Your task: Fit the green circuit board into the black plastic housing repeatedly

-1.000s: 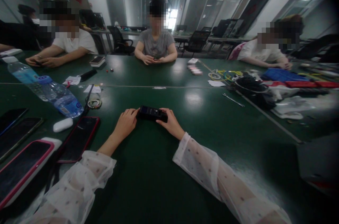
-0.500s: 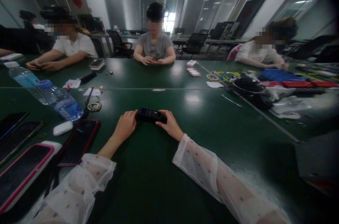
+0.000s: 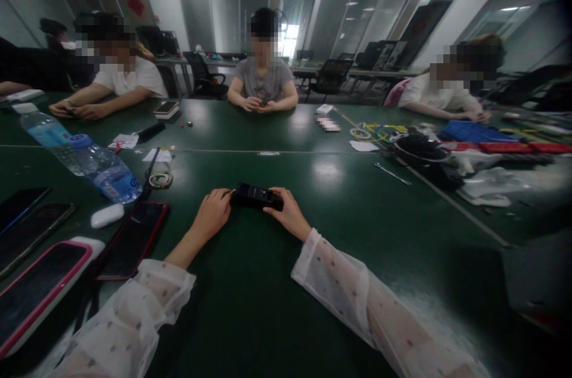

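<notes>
Both out front here: my left hand [image 3: 211, 214] and my right hand [image 3: 288, 215] reach ahead over the table [image 3: 250, 294] and angle in toward each other, backs up, wrists fairly straight. The right one's got a narrow grip on the right end of a device [image 3: 254, 197], thumb along the near side and fingers over the far side. Left fingers are bent, tips touching the device's left end; thumb's tucked out of sight, so can't tell if that's a real pinch or just a touch.

Texture-wise, my sleeves [image 3: 342, 285] are sheer white stuff with dark dots, kinda puffy, and bunched up on the left. The table is dark green and smooth enough to throw glare. Off to my left there's a phone [image 3: 134, 241] with a red edge, a smooth rounded white case [image 3: 107, 216] just beside it, and a clear plastic bottle [image 3: 107, 172] with a blue cap, tilted over in my view.

The device itself: black, chunky, oblong, lying crosswise between my hands. Its upper face has faint pale marks, way too small to read. Can't tell if it's resting on the table or slightly lifted.
</notes>
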The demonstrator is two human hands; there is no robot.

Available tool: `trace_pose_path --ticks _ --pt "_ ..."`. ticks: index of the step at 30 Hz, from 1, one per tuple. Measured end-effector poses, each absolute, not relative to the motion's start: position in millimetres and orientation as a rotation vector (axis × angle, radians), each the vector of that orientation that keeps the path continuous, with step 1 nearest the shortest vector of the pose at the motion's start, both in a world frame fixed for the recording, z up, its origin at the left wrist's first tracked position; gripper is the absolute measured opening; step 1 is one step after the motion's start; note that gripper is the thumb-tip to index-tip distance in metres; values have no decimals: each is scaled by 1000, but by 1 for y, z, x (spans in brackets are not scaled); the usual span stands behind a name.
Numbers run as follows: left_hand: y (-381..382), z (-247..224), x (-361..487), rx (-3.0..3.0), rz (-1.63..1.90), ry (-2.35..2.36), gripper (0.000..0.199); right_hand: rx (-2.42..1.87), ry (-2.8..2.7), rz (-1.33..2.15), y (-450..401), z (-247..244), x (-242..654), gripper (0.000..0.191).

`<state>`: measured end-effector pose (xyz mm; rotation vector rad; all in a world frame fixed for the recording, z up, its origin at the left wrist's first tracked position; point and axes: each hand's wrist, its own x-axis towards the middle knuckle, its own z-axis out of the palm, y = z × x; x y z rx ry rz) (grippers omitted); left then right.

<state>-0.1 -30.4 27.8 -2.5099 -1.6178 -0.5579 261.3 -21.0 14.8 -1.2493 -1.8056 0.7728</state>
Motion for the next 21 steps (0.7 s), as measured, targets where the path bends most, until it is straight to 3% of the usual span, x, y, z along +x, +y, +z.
trace_pose_path --ticks 21 --pt "-32 29 0 -2505 -586 -1635 48 -1147 -1720 628 -23 18 258 50"
